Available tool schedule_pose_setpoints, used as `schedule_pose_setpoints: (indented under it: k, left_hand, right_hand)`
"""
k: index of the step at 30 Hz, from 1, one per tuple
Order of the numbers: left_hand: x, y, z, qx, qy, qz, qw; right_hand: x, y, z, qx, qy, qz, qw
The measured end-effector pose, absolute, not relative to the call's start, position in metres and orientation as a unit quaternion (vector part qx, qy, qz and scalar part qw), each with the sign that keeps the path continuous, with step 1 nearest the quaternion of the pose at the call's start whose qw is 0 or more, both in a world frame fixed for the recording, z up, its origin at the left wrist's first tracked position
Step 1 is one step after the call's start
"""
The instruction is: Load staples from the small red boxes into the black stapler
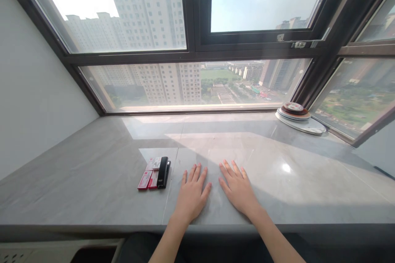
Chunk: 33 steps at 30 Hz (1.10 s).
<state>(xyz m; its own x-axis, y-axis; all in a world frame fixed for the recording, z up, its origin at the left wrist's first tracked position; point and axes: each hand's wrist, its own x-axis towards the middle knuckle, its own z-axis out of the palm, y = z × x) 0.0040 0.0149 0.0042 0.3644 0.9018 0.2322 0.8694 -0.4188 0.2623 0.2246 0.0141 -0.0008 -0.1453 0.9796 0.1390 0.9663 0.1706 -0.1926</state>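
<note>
My left hand lies flat on the grey stone windowsill, palm down, fingers stretched out and holding nothing. My right hand rests flat beside it, also open and empty, a small gap between the two. Just left of my left hand a black stapler lies on the sill, apart from the hand. Small red and white staple boxes lie against the stapler's left side.
A stack of round plates or discs sits at the sill's far right corner by the window. Large window panes run along the back; a white wall closes the left side. The sill's front edge lies just under my wrists.
</note>
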Motion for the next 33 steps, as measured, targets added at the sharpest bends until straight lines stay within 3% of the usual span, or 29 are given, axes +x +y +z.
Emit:
schedule_pose_setpoints:
  k: [33]
  left_hand:
    - [0.0019,0.0124,0.0101,0.824,0.529,0.194,0.052]
  right_hand:
    - [0.2223,0.0108,0.0026,-0.645,-0.755,0.021,0.118]
